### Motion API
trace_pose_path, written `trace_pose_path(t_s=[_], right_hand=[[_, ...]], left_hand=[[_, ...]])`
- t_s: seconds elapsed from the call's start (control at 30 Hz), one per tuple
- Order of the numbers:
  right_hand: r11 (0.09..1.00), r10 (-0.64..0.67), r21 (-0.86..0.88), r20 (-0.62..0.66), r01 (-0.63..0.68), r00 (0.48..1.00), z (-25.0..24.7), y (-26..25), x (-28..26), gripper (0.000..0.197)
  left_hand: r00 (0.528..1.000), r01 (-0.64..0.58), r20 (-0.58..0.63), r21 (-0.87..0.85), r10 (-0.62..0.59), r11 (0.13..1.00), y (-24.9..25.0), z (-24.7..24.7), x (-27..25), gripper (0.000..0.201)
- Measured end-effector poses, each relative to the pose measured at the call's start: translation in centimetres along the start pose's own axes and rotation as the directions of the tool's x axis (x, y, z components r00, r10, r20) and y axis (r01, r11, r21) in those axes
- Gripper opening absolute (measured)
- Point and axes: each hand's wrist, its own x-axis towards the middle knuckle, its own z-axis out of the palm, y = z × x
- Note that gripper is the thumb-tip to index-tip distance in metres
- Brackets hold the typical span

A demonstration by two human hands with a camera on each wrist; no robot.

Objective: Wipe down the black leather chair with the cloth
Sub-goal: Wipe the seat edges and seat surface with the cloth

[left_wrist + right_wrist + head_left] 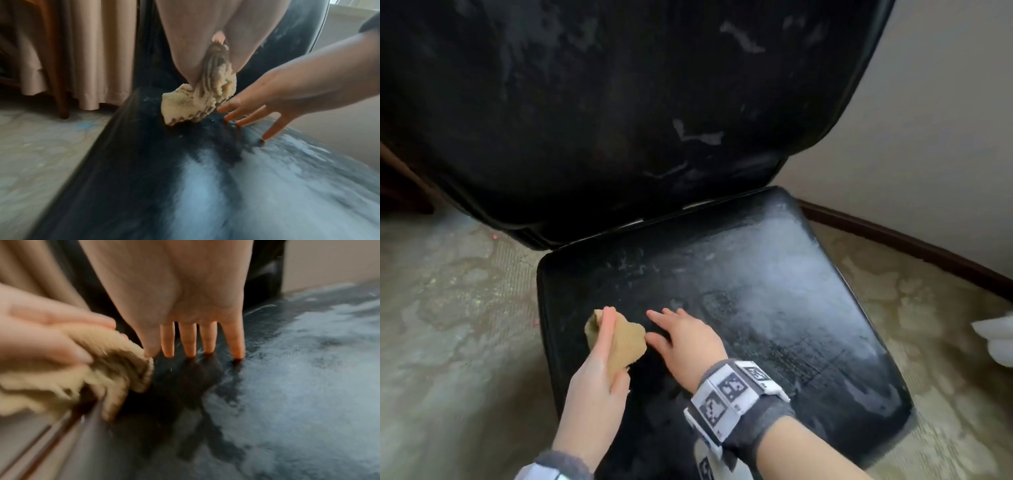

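A black leather chair (739, 291) with a square padded seat and a tall padded backrest stands on a mottled beige carpet (448, 325), near a pale wall with a dark baseboard (911, 240). The seat leather is glossy and reflects window light over its right and front areas; a greyish, smeared film covers much of it, and pale streaks and scuffs mark the backrest. The left front part of the seat reads darker and less hazy.

The left hand (599, 370) grips a small crumpled tan terry cloth (625, 339), its fingers (606, 329) and thumb curled around the bunched fabric. The cloth sits at the left front portion of the seat, its lower edge at or just above the leather; contact cannot be confirmed. In the left wrist view the cloth (197, 100) shows a nubby, ribbed texture.

The right hand (688, 339) lies just beside the cloth, fingers straight and spread, holding nothing, with fingertips (189, 352) touching the seat surface. A band with black-and-white markers (732, 394) wraps the right wrist. Beige curtains (88, 56) hang beyond the chair's left side.
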Motion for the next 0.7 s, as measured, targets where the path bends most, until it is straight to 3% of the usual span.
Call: trace_pose_path(t_s=[0.07,0.17,0.27,0.33,0.43,0.5,0.53,0.6,0.63,0.7], right_hand=[[0.952,0.021,0.307,-0.056,-0.002,0.998,-1.1,0.5,-0.6,0.044],[0.862,0.041,0.507,-0.014,-0.028,0.999,-1.5,1.5,-2.1,0.042],[0.620,0.072,0.776,0.092,-0.116,0.993,-2.0,3.3,-3.4,0.040],[0.517,0.106,0.853,0.024,-0.075,0.994,-2.6,4.9,-3.9,0.034],[0.625,0.207,0.781,-0.185,0.016,0.961,-3.7,8.0,-4.2,0.035],[0.718,0.262,0.696,-0.302,0.024,0.917,-5.1,9.8,-4.5,0.038],[0.769,0.286,0.639,-0.358,0.010,0.889,-5.9,10.4,-4.7,0.040],[0.890,0.242,0.456,-0.488,0.009,0.839,-6.8,12.2,-5.0,0.045],[0.936,0.171,0.350,-0.517,0.025,0.839,-6.8,13.1,-5.2,0.046],[0.996,0.034,0.093,-0.422,0.006,0.906,-6.4,14.5,-5.7,0.045]], left_hand=[[0.999,0.018,0.051,-0.062,-0.015,0.998,1.8,0.7,0.7,0.090],[0.994,-0.032,0.105,-0.053,0.037,0.998,3.2,2.5,0.9,0.094],[0.983,-0.072,0.166,-0.035,0.077,0.997,3.9,4.4,0.9,0.097],[0.965,-0.120,0.234,-0.016,0.120,0.993,4.4,5.7,1.0,0.102],[0.930,-0.157,0.334,-0.007,0.151,0.988,4.7,7.1,1.7,0.107],[0.924,-0.205,0.362,0.198,0.122,0.959,4.4,7.7,2.6,0.116],[0.925,-0.207,0.375,0.375,0.056,0.904,4.0,8.1,2.9,0.121],[0.914,-0.184,0.378,0.709,-0.148,0.681,3.2,8.9,3.5,0.129],[0.904,-0.189,0.371,0.791,-0.212,0.582,2.9,9.2,3.6,0.132],[0.893,-0.199,0.360,0.854,-0.269,0.480,2.6,9.7,3.6,0.133]])
